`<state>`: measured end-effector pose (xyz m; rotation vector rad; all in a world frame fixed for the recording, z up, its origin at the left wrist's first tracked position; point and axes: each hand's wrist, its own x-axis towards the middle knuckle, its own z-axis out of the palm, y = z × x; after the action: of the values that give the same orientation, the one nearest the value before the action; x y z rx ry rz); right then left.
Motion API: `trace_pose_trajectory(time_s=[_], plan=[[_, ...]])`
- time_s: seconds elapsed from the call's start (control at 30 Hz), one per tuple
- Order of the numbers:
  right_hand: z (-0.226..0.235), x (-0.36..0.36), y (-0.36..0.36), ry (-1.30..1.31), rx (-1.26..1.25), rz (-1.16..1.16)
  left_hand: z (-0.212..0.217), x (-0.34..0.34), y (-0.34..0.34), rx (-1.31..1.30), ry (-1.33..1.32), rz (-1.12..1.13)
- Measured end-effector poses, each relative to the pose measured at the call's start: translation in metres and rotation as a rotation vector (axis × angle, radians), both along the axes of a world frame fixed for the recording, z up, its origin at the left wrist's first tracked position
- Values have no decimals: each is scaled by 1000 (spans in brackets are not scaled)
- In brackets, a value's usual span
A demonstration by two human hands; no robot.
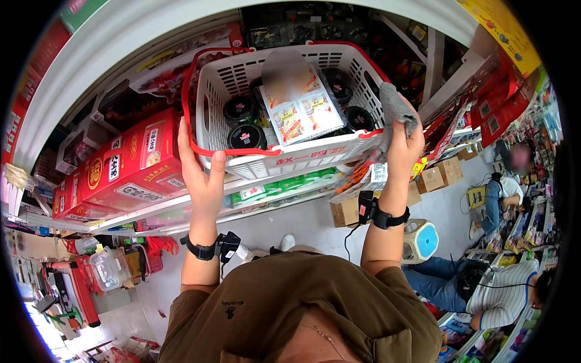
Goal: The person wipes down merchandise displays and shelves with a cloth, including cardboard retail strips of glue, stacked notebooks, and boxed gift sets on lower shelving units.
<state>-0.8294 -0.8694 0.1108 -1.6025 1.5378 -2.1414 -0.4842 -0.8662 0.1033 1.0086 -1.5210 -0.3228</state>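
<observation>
White basket (254, 168), upper centre — already loaded with black-lidded containers (247, 138), not yet released: left hand (201, 175) grasps its corner, right hand (404, 150) clasps grey cloth (392, 107) alongside.

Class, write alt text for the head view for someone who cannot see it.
White, red-handled basket of black-lidded tubs and a printed packet, between a person's left hand, at its near-left corner, and right hand, holding a grey cloth at its right side. A red carton stands at left.
</observation>
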Motion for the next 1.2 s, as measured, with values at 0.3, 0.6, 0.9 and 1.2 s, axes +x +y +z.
trace_pose_trajectory(time_s=[0.3,0.6,0.9,1.2], plan=[[-2,11,16,-92,-38,12,24,-36,-9,-165,64,-328],[-2,23,25,-131,-83,30,32,-71,2,2,-548,-535],[24,70,23,68,-300,16,36,-55,8,-54,-576,-491],[27,175,31,743,-194,537,17,58,9,-247,-406,120]])
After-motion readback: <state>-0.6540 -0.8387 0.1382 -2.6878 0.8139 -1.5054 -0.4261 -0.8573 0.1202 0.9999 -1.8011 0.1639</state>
